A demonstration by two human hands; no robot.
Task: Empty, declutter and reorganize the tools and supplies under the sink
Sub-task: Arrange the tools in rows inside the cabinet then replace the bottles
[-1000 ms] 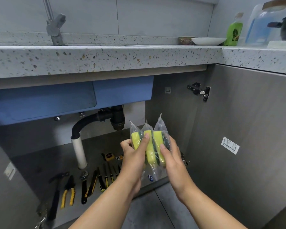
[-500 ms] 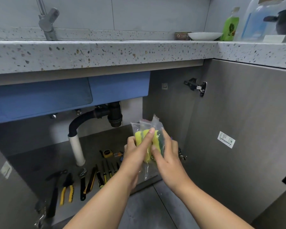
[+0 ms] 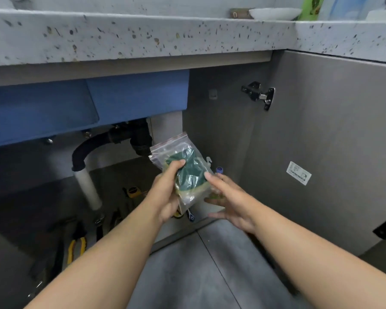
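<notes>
A clear zip bag of sponges (image 3: 187, 172), green scouring side up with a yellow edge below, is in front of the open under-sink cabinet. My left hand (image 3: 167, 192) grips the bag from the left, thumb on top. My right hand (image 3: 227, 201) is at the bag's right side with straight fingers, its fingertip touching the bag. On the cabinet floor lie yellow-handled pliers (image 3: 76, 244), a dark wrench (image 3: 98, 228), a yellow tape measure (image 3: 133, 191) and other tools, partly hidden by my left arm.
A black drain trap (image 3: 129, 134) and white pipe (image 3: 87, 188) hang under the blue sink basin (image 3: 76, 103). The cabinet door (image 3: 332, 141) stands open at the right, hinge (image 3: 260, 94) at the top. A speckled countertop (image 3: 143, 34) overhangs. Grey tiled floor (image 3: 198, 275) lies below.
The sponge packs, earlier held upright and fanned between both hands, are now gathered and turned green side up in my left hand. My right hand's fingers have straightened. The view moved closer and lower.
</notes>
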